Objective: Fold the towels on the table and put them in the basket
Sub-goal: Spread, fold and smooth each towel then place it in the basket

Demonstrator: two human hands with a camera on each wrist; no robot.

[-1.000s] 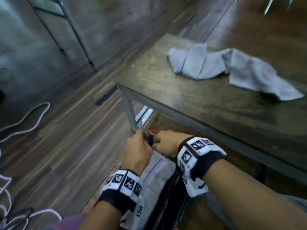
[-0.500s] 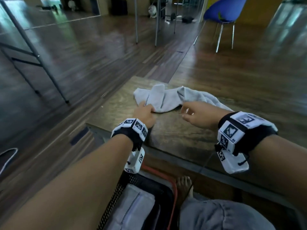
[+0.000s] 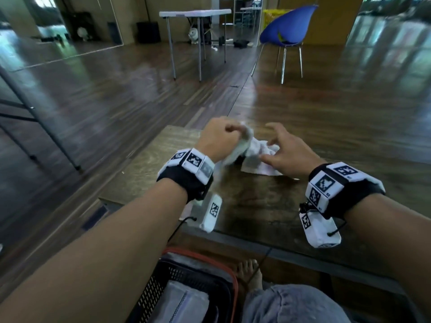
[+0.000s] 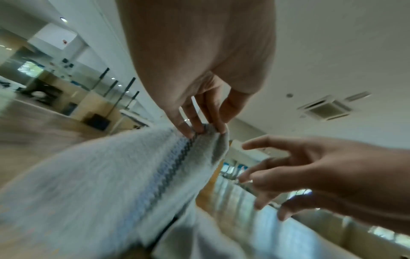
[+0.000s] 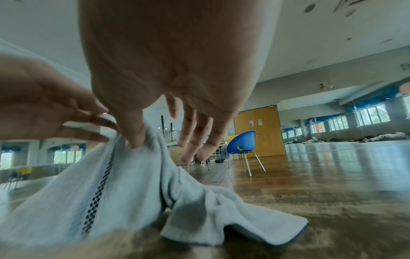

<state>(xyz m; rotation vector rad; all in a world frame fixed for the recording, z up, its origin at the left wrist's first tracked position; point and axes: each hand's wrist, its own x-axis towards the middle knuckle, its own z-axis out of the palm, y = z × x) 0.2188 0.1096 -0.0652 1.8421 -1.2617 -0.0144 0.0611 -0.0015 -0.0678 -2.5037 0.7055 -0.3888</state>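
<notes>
Item 1 — towel [image 3: 250, 152]: pale terry, soft and limp, with a dark checked stripe; bunched on the wooden table [image 3: 256, 206] at 12 o'clock.

Your left hand [image 3: 218, 138] pinches 1 end, raising it. Your right hand [image 3: 283, 149] hovers at 1 o'clock, fingers spread, thumb touching cloth.

Risk: the loose far end may drag or twist — a crooked fold.

Basket [image 3: 234, 280] at 6 o'clock: black mesh, orange rim, 1 folded towel [image 3: 184, 301] inside.
</notes>
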